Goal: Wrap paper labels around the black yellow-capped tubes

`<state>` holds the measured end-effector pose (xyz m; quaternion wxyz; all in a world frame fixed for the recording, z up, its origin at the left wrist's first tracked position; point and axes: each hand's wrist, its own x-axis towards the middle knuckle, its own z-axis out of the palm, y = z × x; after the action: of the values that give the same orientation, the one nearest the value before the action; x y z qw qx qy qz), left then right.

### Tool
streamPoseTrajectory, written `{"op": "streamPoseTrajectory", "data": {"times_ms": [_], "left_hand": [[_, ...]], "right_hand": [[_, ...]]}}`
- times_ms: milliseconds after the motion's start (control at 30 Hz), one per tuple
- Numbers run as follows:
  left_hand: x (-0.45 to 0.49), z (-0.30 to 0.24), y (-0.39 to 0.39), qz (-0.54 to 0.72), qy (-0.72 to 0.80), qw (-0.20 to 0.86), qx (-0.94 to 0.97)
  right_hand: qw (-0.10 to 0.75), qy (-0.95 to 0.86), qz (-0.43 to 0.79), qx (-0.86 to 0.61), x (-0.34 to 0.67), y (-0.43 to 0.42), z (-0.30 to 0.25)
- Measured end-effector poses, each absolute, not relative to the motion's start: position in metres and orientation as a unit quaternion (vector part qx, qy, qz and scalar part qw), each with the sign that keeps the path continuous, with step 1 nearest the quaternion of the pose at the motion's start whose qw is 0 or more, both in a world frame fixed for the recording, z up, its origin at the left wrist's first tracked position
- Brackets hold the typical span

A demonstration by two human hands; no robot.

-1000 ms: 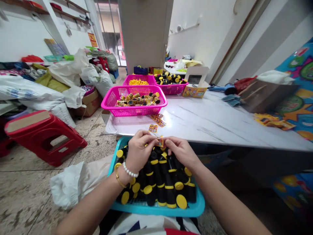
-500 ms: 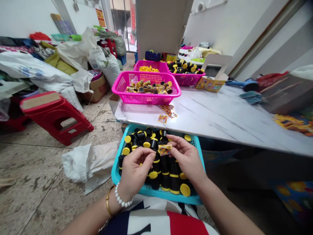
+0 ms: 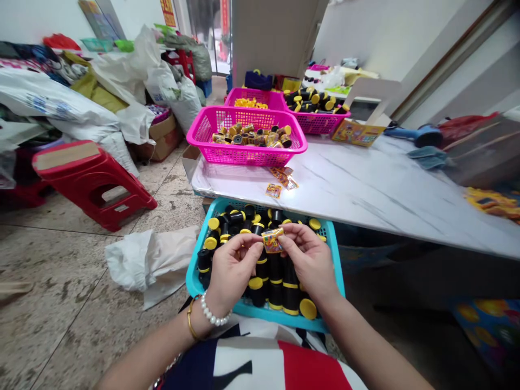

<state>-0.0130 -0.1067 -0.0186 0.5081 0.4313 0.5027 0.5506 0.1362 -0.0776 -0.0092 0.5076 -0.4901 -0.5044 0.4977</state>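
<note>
The right hand (image 3: 306, 254) pinched a small printed label (image 3: 272, 242) at its right side, thumb on the near face, the fingers behind partly hidden. The left hand (image 3: 238, 265) had its thumb and forefinger brought together at the label's left edge, with hardly any gap between the tips; the remaining fingers were curled in. Held by opposite edges, the label lay between the two hands, probably so that it could be kept taut and its printed face left uncovered.

Beneath the hands, at the near edge of the table (image 3: 357, 189), was a turquoise basket (image 3: 338, 265) full of black containers (image 3: 276, 295) with yellow lids, some upright and others lying over. It sat right in front of the person's body, seemingly to keep the containers within easy reach of both hands.

On the table, just beyond that basket, lay a loose label (image 3: 273, 190) and a small pile of labels (image 3: 284, 177), perhaps put there for short reaches. A pink basket (image 3: 252, 157) stood behind them at the table's left end, holding containers with printed wraps (image 3: 260, 138). Farther off, another pink basket (image 3: 320, 124) held more black-and-yellow pieces, apparently to separate them from the wrapped ones.
</note>
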Motion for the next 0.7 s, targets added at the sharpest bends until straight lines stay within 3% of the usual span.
{"op": "streamPoseTrajectory", "data": {"times_ms": [367, 700], "left_hand": [[-0.015, -0.029, -0.106, 0.518, 0.458, 0.651, 0.313], [-0.024, -0.026, -0.109, 0.555, 0.509, 0.569, 0.331]], "right_hand": [[0.52, -0.546, 0.433, -0.494, 0.133, -0.081, -0.017], [0.429, -0.652, 0.397, -0.482, 0.131, -0.095, -0.026]]}}
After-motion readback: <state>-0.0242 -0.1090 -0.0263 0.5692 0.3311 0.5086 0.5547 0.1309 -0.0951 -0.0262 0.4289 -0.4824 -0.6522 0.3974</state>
